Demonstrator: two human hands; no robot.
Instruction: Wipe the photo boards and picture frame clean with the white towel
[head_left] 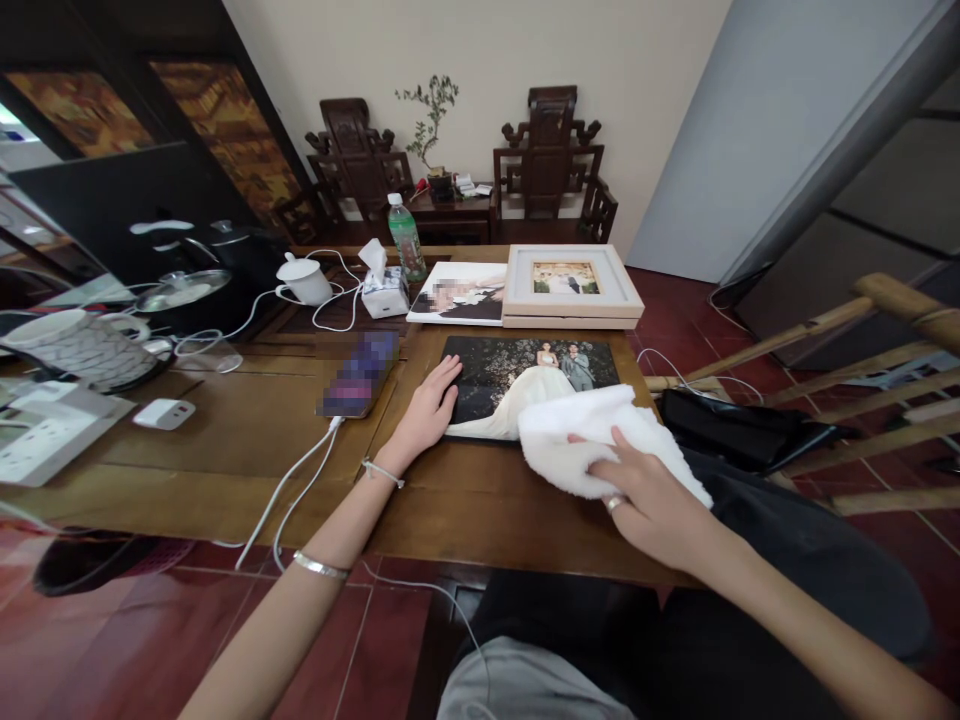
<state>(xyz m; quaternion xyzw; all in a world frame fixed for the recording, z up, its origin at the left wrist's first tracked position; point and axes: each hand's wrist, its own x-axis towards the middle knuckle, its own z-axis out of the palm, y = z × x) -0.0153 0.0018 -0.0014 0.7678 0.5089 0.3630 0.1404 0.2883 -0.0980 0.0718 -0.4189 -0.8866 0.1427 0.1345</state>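
white, fluffy cloth (pixel 641 425) is bunched in our right hand (pixel 652 500), its fingers curled into the near side, and the cloth lies over the near right corner of a dark photo panel (pixel 487 375). our left hand (pixel 426 405) rests palm down at the panel's left edge, fingers nearly straight, gripping nothing. the panel lies flat on the wooden table (pixel 465 510) before us. just beyond it we see a pale picture frame (pixel 628 285) beside another print (pixel 450 310); left of our left hand lies a phone (pixel 364 375) with a white cable (pixel 289 480) plugged in.
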